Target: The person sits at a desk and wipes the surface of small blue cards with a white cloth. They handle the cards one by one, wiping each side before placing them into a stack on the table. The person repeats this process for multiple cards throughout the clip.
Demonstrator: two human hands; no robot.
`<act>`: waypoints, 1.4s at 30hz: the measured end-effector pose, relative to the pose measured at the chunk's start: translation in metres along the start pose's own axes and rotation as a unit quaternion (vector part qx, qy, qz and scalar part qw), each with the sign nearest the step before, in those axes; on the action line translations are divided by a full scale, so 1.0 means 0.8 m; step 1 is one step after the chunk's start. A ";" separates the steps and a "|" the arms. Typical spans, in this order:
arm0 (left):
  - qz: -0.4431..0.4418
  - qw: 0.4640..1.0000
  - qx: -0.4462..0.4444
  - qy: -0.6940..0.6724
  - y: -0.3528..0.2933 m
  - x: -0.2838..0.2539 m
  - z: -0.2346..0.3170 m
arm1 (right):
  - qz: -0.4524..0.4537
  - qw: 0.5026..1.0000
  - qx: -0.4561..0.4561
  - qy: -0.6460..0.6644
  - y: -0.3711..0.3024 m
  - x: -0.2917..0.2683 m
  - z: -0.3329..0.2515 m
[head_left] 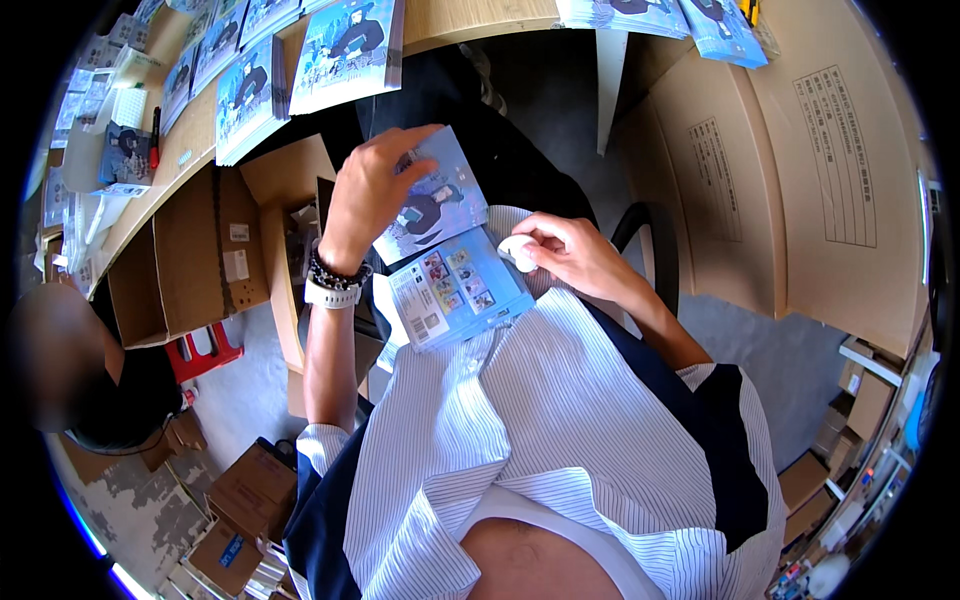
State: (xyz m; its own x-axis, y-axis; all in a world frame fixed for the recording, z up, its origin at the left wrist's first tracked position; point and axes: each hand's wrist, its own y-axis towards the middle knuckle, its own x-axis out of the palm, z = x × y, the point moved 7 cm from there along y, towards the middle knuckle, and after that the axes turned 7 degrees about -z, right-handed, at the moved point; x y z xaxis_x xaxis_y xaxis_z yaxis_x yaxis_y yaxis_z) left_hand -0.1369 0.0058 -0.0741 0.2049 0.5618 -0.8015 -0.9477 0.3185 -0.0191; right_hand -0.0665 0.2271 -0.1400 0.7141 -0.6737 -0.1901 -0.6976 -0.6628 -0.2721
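On my lap lies a flat blue printed package (455, 290), its lower panel carrying small pictures and a barcode. Above it tilts a blue illustrated card-like panel (436, 205) with a dark-clothed figure; I cannot tell whether the two are joined. My left hand (380, 185), with a dark bead bracelet and a pale watch at the wrist, has its fingers closed around the upper left edge of that panel. Beside the right edge of the package, my right hand (570, 250) pinches a small white rounded piece (518, 252), whose kind is not clear.
Stacks of similar blue packages (345, 45) stand on the wooden table (470, 22) ahead. An open cardboard box (210, 260) sits below at left, near a red stool (205, 352) and another person (85, 350). Large cartons (800, 170) stand at right.
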 end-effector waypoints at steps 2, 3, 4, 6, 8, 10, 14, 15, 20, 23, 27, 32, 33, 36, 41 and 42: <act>0.054 0.994 0.073 0.055 -0.003 0.001 0.012 | 0.037 0.998 -0.059 0.004 0.002 -0.011 -0.004; 0.082 0.987 0.108 0.082 -0.006 0.000 0.020 | 0.047 0.998 -0.046 0.009 0.003 -0.019 -0.004; 0.102 0.984 0.109 0.100 -0.010 -0.006 0.030 | 0.068 0.995 -0.074 0.024 0.005 -0.026 -0.006; 0.071 0.996 0.043 0.040 -0.016 -0.009 0.033 | 0.105 0.987 -0.113 0.046 0.010 -0.040 -0.016; 0.032 0.999 -0.018 -0.021 -0.021 -0.014 0.044 | 0.168 0.974 -0.152 0.022 0.015 -0.053 -0.036; 0.023 1.000 -0.012 -0.006 -0.025 -0.023 0.059 | 0.196 0.969 -0.149 0.017 0.021 -0.062 -0.061; 0.014 1.000 -0.013 0.016 -0.029 -0.032 0.079 | 0.249 0.926 -0.281 -0.028 0.039 -0.061 -0.108; 0.012 1.000 -0.011 0.018 -0.029 -0.033 0.082 | 0.235 0.932 -0.275 -0.039 0.041 -0.059 -0.114; 0.043 0.998 0.009 -0.034 -0.032 -0.036 0.075 | 0.249 0.928 -0.275 -0.025 0.044 -0.063 -0.120; 0.038 0.998 0.005 -0.043 -0.032 -0.037 0.082 | 0.251 0.927 -0.279 -0.027 0.044 -0.066 -0.121; 0.066 0.994 -0.007 -0.085 -0.035 -0.039 0.072 | 0.218 0.938 -0.263 -0.051 0.044 -0.058 -0.121; 0.207 0.953 -0.021 -0.220 -0.053 -0.092 0.023 | 0.166 0.945 -0.242 -0.142 0.039 -0.034 -0.081; 0.244 0.922 -0.026 -0.299 -0.058 -0.112 0.007 | 0.138 0.943 -0.246 -0.179 0.038 -0.019 -0.057; 0.273 0.955 -0.071 -0.095 -0.074 -0.158 0.037 | 0.149 0.967 -0.175 -0.105 0.020 -0.022 -0.017; 0.013 0.998 0.047 0.030 -0.093 -0.051 0.094 | 0.230 0.962 -0.140 -0.047 0.005 -0.076 -0.025; -0.013 0.997 0.029 0.075 -0.102 -0.035 0.100 | 0.226 0.965 -0.127 -0.042 0.005 -0.079 -0.026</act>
State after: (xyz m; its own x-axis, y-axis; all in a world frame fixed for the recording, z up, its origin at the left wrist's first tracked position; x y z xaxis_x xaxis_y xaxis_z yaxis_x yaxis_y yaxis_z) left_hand -0.0455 0.0254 -0.0022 0.1861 0.4330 -0.8820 -0.9261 0.3772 -0.0102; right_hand -0.1157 0.2600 -0.1098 0.3277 -0.8913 -0.3134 -0.9233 -0.3725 0.0939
